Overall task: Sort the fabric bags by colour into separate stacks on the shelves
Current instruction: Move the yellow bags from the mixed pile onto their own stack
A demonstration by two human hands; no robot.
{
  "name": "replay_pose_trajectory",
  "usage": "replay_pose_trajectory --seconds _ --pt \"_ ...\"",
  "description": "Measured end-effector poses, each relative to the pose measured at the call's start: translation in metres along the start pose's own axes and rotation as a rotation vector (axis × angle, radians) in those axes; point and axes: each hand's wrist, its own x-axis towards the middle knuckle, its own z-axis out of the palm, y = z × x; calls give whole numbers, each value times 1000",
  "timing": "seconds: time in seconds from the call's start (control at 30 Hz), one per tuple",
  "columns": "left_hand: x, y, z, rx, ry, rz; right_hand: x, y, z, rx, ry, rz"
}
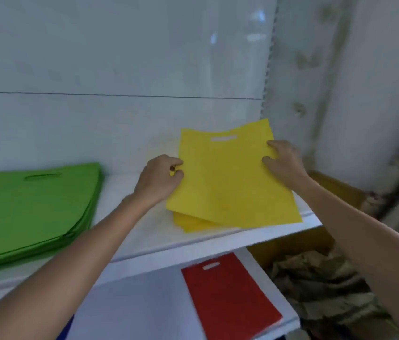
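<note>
My left hand (161,176) pinches one side edge of the yellow bag (227,182), right hand (283,159) grips the other, to square it: it lies skewed on the yellow stack (188,223); green stack (31,209) well left of that, red bag (227,293) below

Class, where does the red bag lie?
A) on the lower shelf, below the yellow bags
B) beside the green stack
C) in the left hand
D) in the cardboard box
A: the red bag lies flat on the lower shelf, under the upper shelf that bears the yellow bags.
</note>
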Motion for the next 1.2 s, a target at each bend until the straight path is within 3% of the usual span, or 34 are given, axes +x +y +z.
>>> replay_pose_trajectory --seconds 0.2,0.3,0.4,0.5,0.57,0.63,0.7,0.77,0.9,1.2 --pt "4 -5 18 165 14 -184 56 17 42 0 -223 -143" --pt "-3 -11 31 203 -63 -311 65 27 62 -56 -378 -198" --pt "-8 -17 46 262 -193 -357 74 41 85 -254 -663 -139" --pt "-4 -20 51 296 -182 -378 86 52 106 -412 -767 -117" --pt "-1 -19 50 312 -185 -379 88 43 104 -434 -732 -140" --pt "0 -18 46 322 -162 -385 85 26 99 -379 -586 -212" --pt "0 -18 31 325 -76 -380 81 -1 96 -224 -416 -325" --pt "-5 -19 8 347 -10 -373 69 -35 97 -72 -349 -436" --pt "-41 -22 -58 481 87 -392 36 -115 119 179 -364 -608" --pt "-202 -46 -208 546 347 -742 -94 -315 144 478 -479 -1036"
